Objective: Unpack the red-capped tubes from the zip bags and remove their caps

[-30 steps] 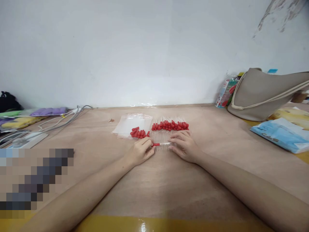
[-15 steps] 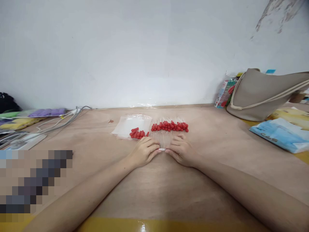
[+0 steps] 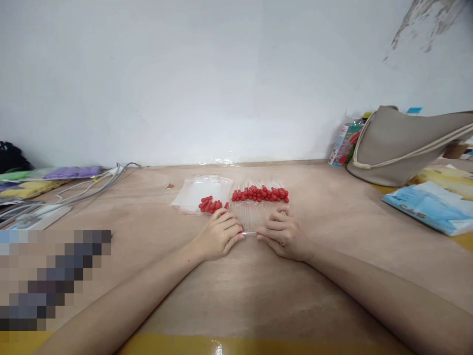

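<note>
A thin clear plastic tube point(image 3: 250, 233) lies crosswise between my two hands, near the middle of the table. My left hand point(image 3: 223, 233) is closed on its left end, where a bit of red shows at the fingertips. The right end is pinched by my right hand point(image 3: 284, 233), thumb below and fingers bent above. Just beyond lie several clear tubes point(image 3: 252, 211) side by side, and behind them a row of red-tipped clear sticks point(image 3: 260, 193). Left of these, loose red caps point(image 3: 211, 204) rest on a stack of clear bags with white sheets point(image 3: 202, 188).
At the right stand a grey bag point(image 3: 402, 143) with a cord and a clear printed package point(image 3: 345, 143). A blue tissue pack point(image 3: 417, 204) lies before them. At the left are grey cables point(image 3: 99, 187) and purple packets point(image 3: 74, 171). A white wall point(image 3: 185, 84) closes the back.
My right hand has slid a little to the right and toward me, so more of the tube shows between the hands. My left hand has shifted slightly toward me.
</note>
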A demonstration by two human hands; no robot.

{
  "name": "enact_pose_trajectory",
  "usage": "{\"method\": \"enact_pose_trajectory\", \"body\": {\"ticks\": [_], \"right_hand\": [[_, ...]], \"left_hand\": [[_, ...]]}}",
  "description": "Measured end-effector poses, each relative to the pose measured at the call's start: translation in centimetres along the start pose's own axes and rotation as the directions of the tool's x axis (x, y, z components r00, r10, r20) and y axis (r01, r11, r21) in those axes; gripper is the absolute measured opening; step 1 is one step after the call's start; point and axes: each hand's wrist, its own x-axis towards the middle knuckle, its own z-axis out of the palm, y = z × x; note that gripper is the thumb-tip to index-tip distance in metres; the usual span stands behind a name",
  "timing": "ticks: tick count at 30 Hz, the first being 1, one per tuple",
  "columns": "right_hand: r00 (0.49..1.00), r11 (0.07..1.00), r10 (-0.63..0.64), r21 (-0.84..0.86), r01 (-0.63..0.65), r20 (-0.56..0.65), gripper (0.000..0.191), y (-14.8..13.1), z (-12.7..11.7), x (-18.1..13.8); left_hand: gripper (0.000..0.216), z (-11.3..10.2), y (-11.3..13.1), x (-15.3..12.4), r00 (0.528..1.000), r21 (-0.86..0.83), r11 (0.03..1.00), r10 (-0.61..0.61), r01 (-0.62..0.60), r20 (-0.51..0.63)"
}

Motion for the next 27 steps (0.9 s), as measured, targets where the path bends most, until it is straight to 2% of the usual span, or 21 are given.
{"method": "enact_pose_trajectory", "body": {"ticks": [6,9,11,13,15,17,21,25,27], "right_hand": [[1.000,0.999,-0.014,0.046,0.015,-0.021,0.018,0.3,-0.2,-0.5],[0.996,0.996,0.075,0.050,-0.072,-0.047,0.019,1.6,-0.4,-0.9],[0.964,0.968,0.251,0.025,-0.250,-0.090,0.021,2.7,-0.4,-1.2],[0.892,0.897,0.439,0.006,-0.441,-0.108,0.024,3.5,-0.2,-1.3],[0.828,0.831,0.553,-0.009,-0.556,-0.088,0.026,3.9,0.1,-1.2],[0.798,0.797,0.600,-0.034,-0.602,-0.054,0.026,3.9,0.2,-1.0],[0.760,0.757,0.650,-0.093,-0.647,0.002,0.026,3.5,0.2,-0.6],[0.756,0.752,0.654,-0.121,-0.648,0.015,0.025,3.3,0.2,-0.5],[0.773,0.769,0.635,-0.113,-0.629,0.014,0.024,3.1,0.4,-0.4]], "left_hand": [[0.019,-0.1,0.3,-0.7,1.000,-0.015,1.000,-0.012,0.012,-0.003],[0.022,-0.5,-0.7,-1.6,0.990,-0.075,0.990,-0.126,0.122,-0.055],[0.025,-1.0,-2.0,-2.0,0.942,-0.144,0.951,-0.296,0.274,-0.158],[0.025,-1.6,-3.5,-2.2,0.847,-0.199,0.877,-0.477,0.438,-0.237],[0.026,-2.3,-4.8,-2.0,0.759,-0.188,0.795,-0.606,0.576,-0.236],[0.028,-2.8,-5.8,-1.6,0.706,-0.133,0.729,-0.684,0.672,-0.181],[0.030,-3.2,-6.9,-0.5,0.657,-0.056,0.659,-0.752,0.750,-0.041],[0.033,-3.0,-7.3,0.1,0.625,-0.003,0.625,-0.780,0.780,-0.045],[0.031,-2.9,-7.4,0.0,0.630,0.011,0.630,-0.775,0.776,-0.043]]}}
